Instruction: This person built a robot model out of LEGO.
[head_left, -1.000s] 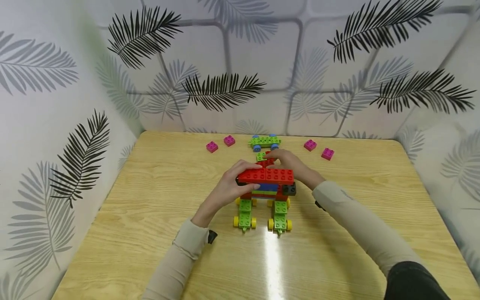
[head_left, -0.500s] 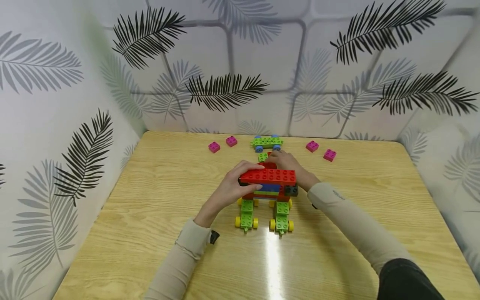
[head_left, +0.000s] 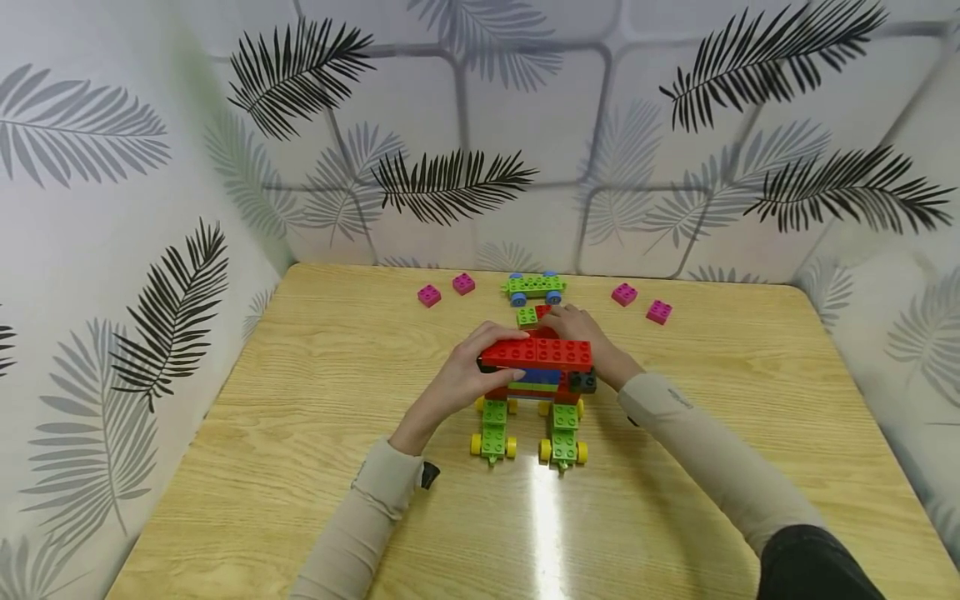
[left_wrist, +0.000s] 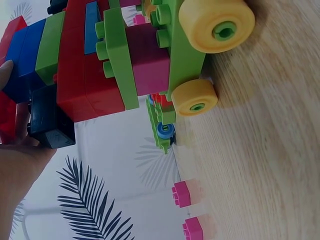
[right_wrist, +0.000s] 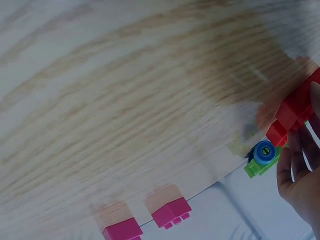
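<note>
Stacked toy building bricks make a tall build in the head view, with long red bricks (head_left: 551, 354) across its top. Below are blue, light green, dark red and black layers. The build stands on green wheeled bases (head_left: 493, 429) with yellow wheels. My left hand (head_left: 456, 373) grips its upper left end, fingers over the top and thumb in front; the left wrist view shows a black brick (left_wrist: 50, 120) by that hand. Behind the build, my right hand (head_left: 588, 337) pinches red bricks (right_wrist: 297, 107), thumb and fingers on opposite sides. A green brick (head_left: 527, 317) sits beside them. The build partly hides this place.
A green wheeled base (head_left: 534, 285) with blue wheels stands at the table's back edge. Pink bricks lie either side of it, such as one at left (head_left: 463, 283) and one at right (head_left: 659, 312). A patterned backdrop (head_left: 525, 225) rises behind the table (head_left: 300, 400).
My right hand has shifted slightly toward the build, and its fingers have moved on the red bricks. The left hand keeps its grip; the whole head view has moved a little.
</note>
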